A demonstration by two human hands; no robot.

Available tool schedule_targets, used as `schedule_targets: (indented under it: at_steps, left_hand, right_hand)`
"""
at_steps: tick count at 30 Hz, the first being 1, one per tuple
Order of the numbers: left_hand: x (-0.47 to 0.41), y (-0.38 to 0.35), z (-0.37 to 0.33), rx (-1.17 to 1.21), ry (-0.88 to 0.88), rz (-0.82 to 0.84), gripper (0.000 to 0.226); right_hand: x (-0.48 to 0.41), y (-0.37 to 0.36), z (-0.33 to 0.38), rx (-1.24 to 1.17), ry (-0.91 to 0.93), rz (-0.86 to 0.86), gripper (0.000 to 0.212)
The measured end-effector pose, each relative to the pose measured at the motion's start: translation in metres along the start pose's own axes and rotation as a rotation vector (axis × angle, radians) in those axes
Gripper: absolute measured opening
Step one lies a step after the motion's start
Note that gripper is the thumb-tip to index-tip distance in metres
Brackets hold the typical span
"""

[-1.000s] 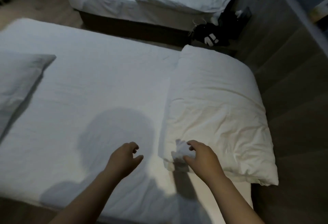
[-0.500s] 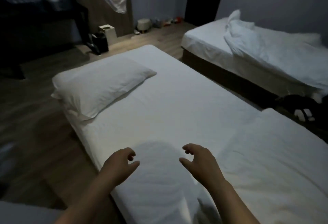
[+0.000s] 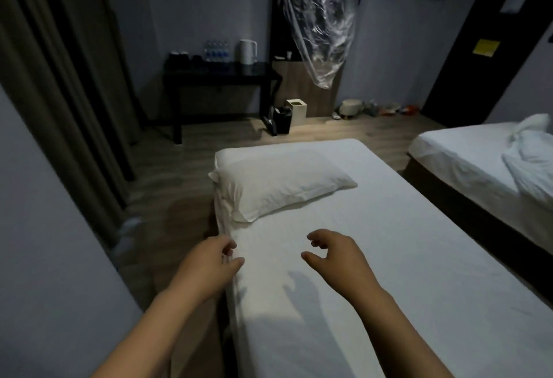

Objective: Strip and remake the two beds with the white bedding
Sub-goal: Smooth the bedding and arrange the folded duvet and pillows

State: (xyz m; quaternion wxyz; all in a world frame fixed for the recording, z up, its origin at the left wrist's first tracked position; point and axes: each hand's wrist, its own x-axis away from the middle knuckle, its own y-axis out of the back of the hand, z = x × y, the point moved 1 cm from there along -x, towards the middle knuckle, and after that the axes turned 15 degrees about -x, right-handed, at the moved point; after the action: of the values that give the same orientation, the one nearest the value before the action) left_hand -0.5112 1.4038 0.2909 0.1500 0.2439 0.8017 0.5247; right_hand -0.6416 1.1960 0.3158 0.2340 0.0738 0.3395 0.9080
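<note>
Grip loosely curled, empty: left hand (image 3: pixel 209 264), right hand (image 3: pixel 332 255) over near bed (image 3: pixel 353 153). Sheet (image 3: pixel 404 258) smooth; pillow (image 3: pixel 278 186) at far end.

dark desk (image 3: pixel 221 74) at 11 o'clock, white kettle (image 3: pixel 247 51) and water bottles (image 3: pixel 217 50) on top. clear plastic bag (image 3: pixel 320 33) hangs at 12. beige bin (image 3: pixel 296 112) beside black bin (image 3: pixel 282 119) on floor. curtain (image 3: pixel 59 78) at 9. yellow note (image 3: pixel 486 47) at 2.
</note>
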Motion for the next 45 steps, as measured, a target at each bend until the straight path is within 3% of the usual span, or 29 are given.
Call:
schedule_targets:
  at_steps: [6, 15, 26, 34, 40, 45]
  left_hand:
    - [-0.027, 0.058, 0.028, -0.063, 0.013, -0.142, 0.022]
    - [-0.054, 0.074, 0.055, -0.024, 0.027, -0.187, 0.021]
    - [-0.157, 0.065, 0.076, -0.046, 0.115, -0.124, 0.025]
    - [-0.264, 0.065, 0.083, -0.055, 0.124, -0.168, 0.027]
    - [-0.329, 0.045, 0.1, -0.049, 0.155, -0.063, 0.025]
    - [-0.393, 0.043, 0.112, -0.04, 0.077, -0.018, 0.022]
  right_hand:
    - [-0.044, -0.021, 0.054, -0.027, 0.091, -0.046, 0.039]
    - [-0.083, -0.048, 0.069, -0.041, 0.095, -0.029, 0.037]
    - [-0.2, -0.074, 0.055, -0.079, 0.109, 0.034, 0.036]
    - [-0.315, -0.081, 0.031, -0.08, 0.116, 0.061, 0.035]
    - [-0.374, -0.098, 0.009, -0.083, 0.046, 0.078, 0.035]
    - [-0.422, -0.11, 0.004, -0.061, -0.02, 0.048, 0.035]
